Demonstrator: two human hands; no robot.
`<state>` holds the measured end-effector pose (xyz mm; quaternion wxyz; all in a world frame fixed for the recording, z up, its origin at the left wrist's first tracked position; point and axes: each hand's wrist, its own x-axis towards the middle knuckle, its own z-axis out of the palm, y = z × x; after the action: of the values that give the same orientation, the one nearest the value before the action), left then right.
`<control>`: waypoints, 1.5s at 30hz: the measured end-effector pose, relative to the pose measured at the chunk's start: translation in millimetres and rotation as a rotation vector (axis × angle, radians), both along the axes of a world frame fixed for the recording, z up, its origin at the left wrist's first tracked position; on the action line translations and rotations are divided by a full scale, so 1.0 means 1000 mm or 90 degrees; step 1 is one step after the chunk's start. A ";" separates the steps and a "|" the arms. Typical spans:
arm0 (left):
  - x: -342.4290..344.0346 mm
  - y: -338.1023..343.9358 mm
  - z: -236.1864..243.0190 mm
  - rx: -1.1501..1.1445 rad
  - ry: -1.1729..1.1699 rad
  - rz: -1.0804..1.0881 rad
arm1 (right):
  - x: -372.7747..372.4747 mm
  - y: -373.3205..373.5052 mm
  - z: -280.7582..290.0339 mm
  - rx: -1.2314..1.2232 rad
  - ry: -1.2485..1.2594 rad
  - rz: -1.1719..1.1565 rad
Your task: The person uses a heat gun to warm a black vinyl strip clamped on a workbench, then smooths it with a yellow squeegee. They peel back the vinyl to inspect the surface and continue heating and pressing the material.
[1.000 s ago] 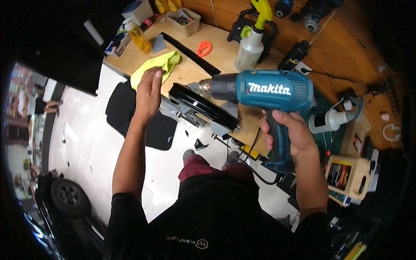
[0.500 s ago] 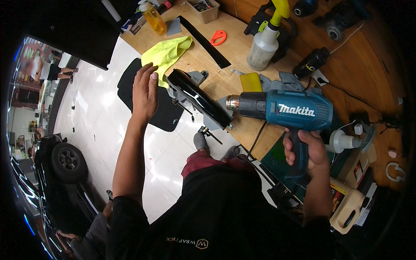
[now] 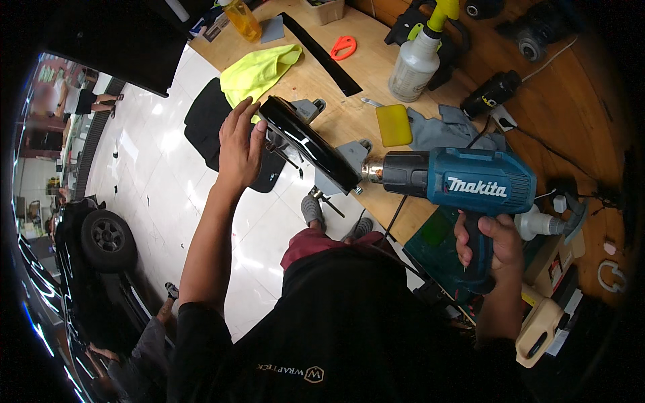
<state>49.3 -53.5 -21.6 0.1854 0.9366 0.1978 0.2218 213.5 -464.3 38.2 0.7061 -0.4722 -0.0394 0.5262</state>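
Nozzle this near, the heat gun (image 3: 480, 173) gripped in my right hand (image 3: 504, 245) could scorch the glossy black trim (image 3: 312, 144) beside my outstretched left hand (image 3: 240, 153).

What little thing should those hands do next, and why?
Perhaps the right hand should ease the heat gun slightly along the glossy black piece, stopping short of the left hand: the nozzle points toward one end, and the left hand is at the other.

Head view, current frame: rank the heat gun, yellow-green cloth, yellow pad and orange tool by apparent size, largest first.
1. Heat gun, in the right hand; nearness to the camera may enlarge it
2. Yellow-green cloth
3. Yellow pad
4. Orange tool
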 end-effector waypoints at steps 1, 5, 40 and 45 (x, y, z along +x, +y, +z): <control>0.002 0.001 -0.002 -0.025 -0.006 0.003 | 0.000 0.000 0.001 -0.001 -0.010 0.001; 0.011 0.001 -0.003 -0.069 -0.020 -0.001 | -0.003 0.015 0.006 0.001 -0.009 -0.010; -0.005 -0.080 0.016 0.101 0.032 -0.203 | -0.092 -0.029 -0.024 0.045 -0.155 -0.164; -0.014 -0.083 0.000 0.075 -0.071 -0.115 | -0.075 -0.032 -0.023 -0.011 -0.108 -0.123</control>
<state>35.7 -136.0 -21.9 0.1603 0.9461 0.0885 0.2671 138.7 -496.4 15.2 0.7435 -0.5228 -0.0484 0.4143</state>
